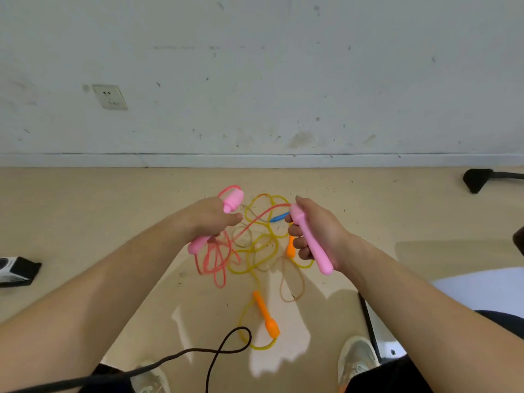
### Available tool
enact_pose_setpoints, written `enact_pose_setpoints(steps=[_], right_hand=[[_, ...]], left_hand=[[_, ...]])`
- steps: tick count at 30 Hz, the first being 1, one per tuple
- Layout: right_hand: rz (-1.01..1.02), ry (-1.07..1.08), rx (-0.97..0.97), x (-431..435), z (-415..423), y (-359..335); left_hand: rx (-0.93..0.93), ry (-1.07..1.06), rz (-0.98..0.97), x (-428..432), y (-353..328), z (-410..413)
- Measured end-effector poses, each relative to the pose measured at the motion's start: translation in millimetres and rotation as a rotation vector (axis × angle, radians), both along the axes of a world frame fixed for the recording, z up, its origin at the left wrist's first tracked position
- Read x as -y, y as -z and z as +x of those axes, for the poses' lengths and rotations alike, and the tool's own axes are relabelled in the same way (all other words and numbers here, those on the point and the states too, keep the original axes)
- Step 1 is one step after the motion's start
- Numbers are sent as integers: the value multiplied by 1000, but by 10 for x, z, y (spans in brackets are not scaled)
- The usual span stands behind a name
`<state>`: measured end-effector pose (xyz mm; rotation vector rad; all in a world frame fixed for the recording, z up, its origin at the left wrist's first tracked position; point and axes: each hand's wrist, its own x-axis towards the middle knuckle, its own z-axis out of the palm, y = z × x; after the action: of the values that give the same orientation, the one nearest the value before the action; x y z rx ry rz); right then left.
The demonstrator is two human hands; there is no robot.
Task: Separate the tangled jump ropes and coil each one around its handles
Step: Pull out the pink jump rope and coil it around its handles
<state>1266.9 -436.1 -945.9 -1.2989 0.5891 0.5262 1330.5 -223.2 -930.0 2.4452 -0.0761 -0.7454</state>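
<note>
- The left hand grips one pink handle with the fingers curled round its middle. The thick cap shows above the fist and the thin end shows below it.
- The right hand holds the second pink handle in a closed fist. Its long axis runs from upper left, where the rope comes out, to lower right, toward the person.
- The pink rope leaves the top of the right handle and goes in an arc down to the left hand. Several loops of it hang under this hand.
- Both handles are in the air, near each other, above the heap on the floor.
- In this heap lie the yellow rope, one orange handle nearer to the person, another orange handle just beside the right fingers, and a blue handle behind.
- I think the next move depends on the arc: the rope lies to the left of the right handle, so the left hand is nearer to gather it.
- I cannot tell if the hanging loops are caught in the yellow rope.
</note>
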Motion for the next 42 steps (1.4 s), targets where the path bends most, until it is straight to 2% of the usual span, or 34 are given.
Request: enact_pose_setpoints(steps=[4, 7, 10, 15, 19, 23, 28, 31, 33, 35, 38, 39, 40, 42], right_hand=[[71, 10, 47, -88, -9, -197], [80, 22, 132, -133, 18, -348], [77, -49, 213, -152, 37, -487], [115, -92, 344, -215, 31, -429], [-82, -183, 444, -301, 41, -335], [-181, -195, 548, -328, 27, -237], [-208, -33, 528, -284, 76, -122], [-252, -32, 523, -260, 79, -62], [-270, -55, 522, -254, 77, -45], [-356, -112, 513, -248, 76, -34], [-740, -271, 528, -164, 133, -83], [-803, -320, 569, -109, 162, -98], [-793, -385, 609, -67, 176, -122], [-617, -530, 627, -15, 193, -152]], left_hand=[[-14, 16, -78, 0, -83, -29], [-74, -39, -366, 51, -166, -146], [20, -148, -619, 174, -233, -228], [-193, -315, -869, 335, -248, -351], [-234, -457, -1044, 302, -148, -328], [-253, -509, -981, 246, -59, -249], [-241, -524, -926, 321, 23, -214], [-295, -450, -886, 354, 47, -190], [-241, -439, -879, 381, 64, -197], [-180, -437, -847, 386, 98, -206], [-167, -343, -750, 351, 97, -187], [-185, -286, -726, 328, 75, -184], [-207, -209, -708, 299, 50, -184], [-240, -64, -703, 236, -8, -193]])
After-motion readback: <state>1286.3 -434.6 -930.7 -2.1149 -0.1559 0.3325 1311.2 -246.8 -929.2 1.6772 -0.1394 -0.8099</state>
